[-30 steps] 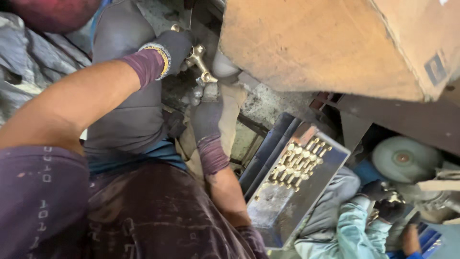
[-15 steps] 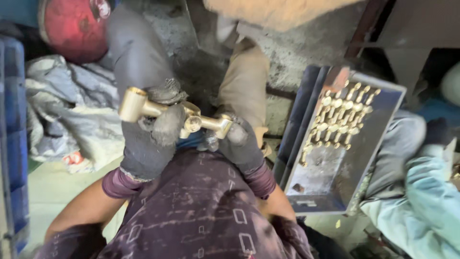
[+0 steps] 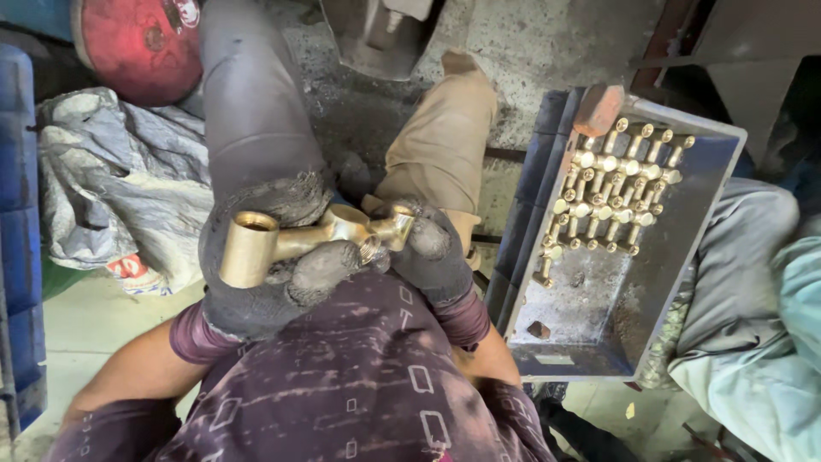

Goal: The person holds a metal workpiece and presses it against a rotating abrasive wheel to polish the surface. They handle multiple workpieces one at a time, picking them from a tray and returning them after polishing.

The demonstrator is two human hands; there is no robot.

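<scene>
Both my hands wear dirty dark gloves and grip one brass pipe fitting (image 3: 295,241) in front of my chest. My left hand (image 3: 265,278) wraps under its wide threaded socket end on the left. My right hand (image 3: 432,252) pinches the smaller end on the right. The fitting lies roughly level, its open socket facing up and left. To the right stands a grey metal tray (image 3: 599,329) holding several similar brass fittings (image 3: 611,184) laid in rows at its far end.
A red cylinder (image 3: 137,43) lies at the top left beside crumpled grey cloth (image 3: 120,188). A blue crate edge (image 3: 17,231) runs down the left. Another person's grey trouser leg and pale teal sleeve (image 3: 761,342) sit at the right. A metal machine part (image 3: 376,34) hangs overhead.
My hands came down from the machine above to my chest with the fitting. The view tilted down, and the tray sits nearer and fuller in view.
</scene>
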